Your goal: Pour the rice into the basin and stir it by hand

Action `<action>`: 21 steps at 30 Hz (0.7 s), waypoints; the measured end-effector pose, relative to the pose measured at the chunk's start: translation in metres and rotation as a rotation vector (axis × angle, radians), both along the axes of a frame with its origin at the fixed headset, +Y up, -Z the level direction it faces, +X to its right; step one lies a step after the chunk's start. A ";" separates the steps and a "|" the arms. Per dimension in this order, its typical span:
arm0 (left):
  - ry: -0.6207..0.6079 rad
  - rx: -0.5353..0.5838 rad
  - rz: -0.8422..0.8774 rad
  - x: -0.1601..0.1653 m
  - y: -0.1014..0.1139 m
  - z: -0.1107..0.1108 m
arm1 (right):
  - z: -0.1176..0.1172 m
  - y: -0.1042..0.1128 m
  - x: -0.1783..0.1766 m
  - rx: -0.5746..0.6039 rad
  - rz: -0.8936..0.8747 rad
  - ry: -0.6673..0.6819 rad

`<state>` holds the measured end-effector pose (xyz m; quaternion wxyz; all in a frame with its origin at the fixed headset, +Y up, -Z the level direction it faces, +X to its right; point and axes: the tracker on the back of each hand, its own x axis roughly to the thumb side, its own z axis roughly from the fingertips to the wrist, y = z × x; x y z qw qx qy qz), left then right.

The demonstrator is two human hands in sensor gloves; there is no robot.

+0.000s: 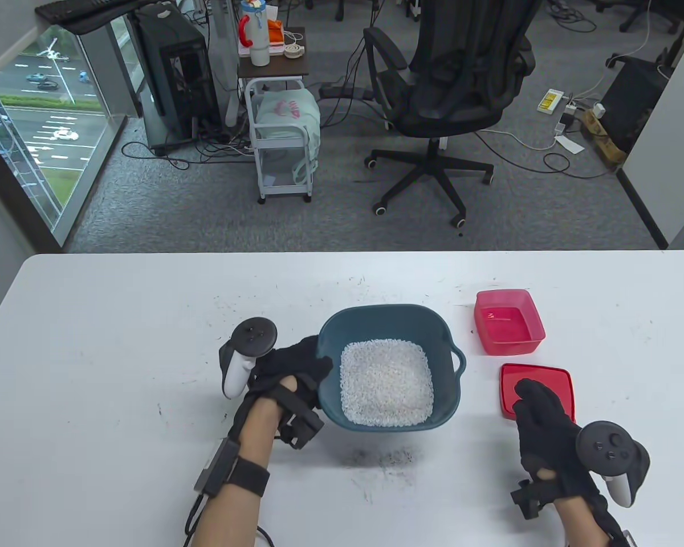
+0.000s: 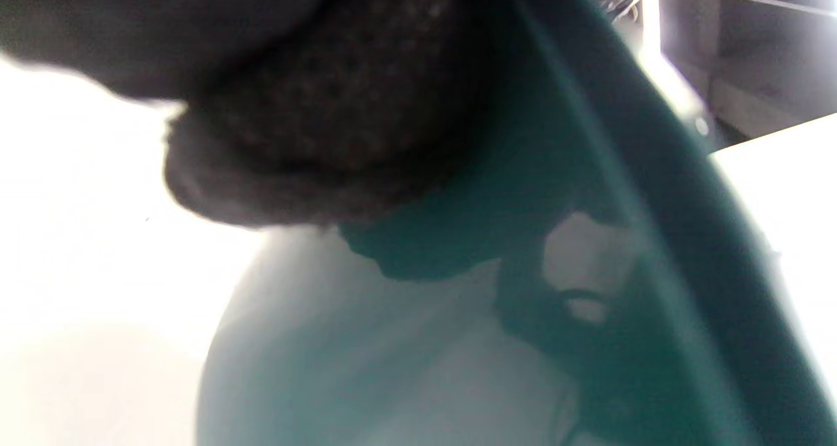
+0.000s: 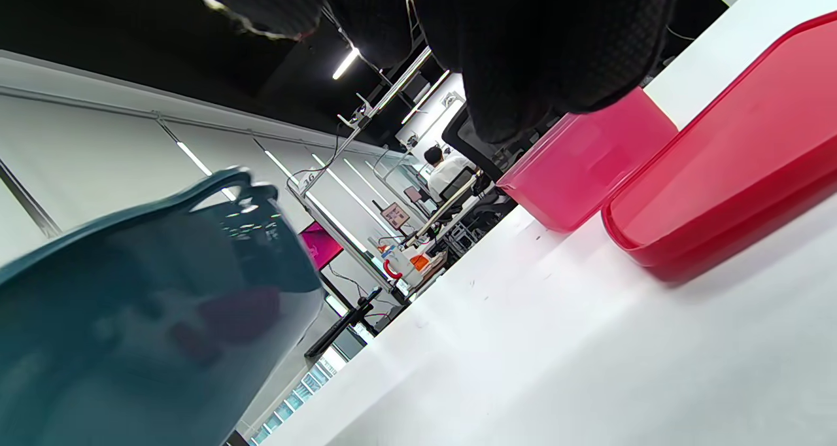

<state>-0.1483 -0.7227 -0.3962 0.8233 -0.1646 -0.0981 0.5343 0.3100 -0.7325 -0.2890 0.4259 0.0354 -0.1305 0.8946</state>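
Note:
A teal basin [image 1: 376,310] sits mid-table with white rice [image 1: 386,383] spread over its bottom. My left hand [image 1: 299,370] grips the basin's left rim, thumb over the edge. The left wrist view shows a gloved finger [image 2: 327,125] pressed against the basin's outer wall [image 2: 588,138]. My right hand [image 1: 538,419] hovers to the right of the basin, over the near corner of a red lid [image 1: 541,379], fingers relaxed and holding nothing. An empty red box [image 1: 508,322] stands behind the lid. In the right wrist view the fingers [image 3: 536,53] hang above the lid [image 3: 726,145], box [image 3: 575,171] and basin [image 3: 131,315].
Dark specks [image 1: 385,458] mark the white table [image 1: 119,342] in front of the basin. Beyond the far edge stand an office chair [image 1: 450,74] and a small white cart [image 1: 282,142] on the floor.

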 end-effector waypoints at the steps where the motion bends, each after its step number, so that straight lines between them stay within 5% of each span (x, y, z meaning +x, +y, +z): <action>1: -0.005 0.003 -0.004 0.000 -0.001 0.009 | 0.000 0.000 0.000 -0.001 -0.004 -0.001; 8: 0.004 -0.068 0.071 0.005 -0.049 0.057 | -0.001 -0.005 -0.002 -0.034 0.003 0.018; 21: -0.023 -0.106 0.038 0.011 -0.069 0.052 | 0.004 0.003 -0.018 0.013 0.092 0.065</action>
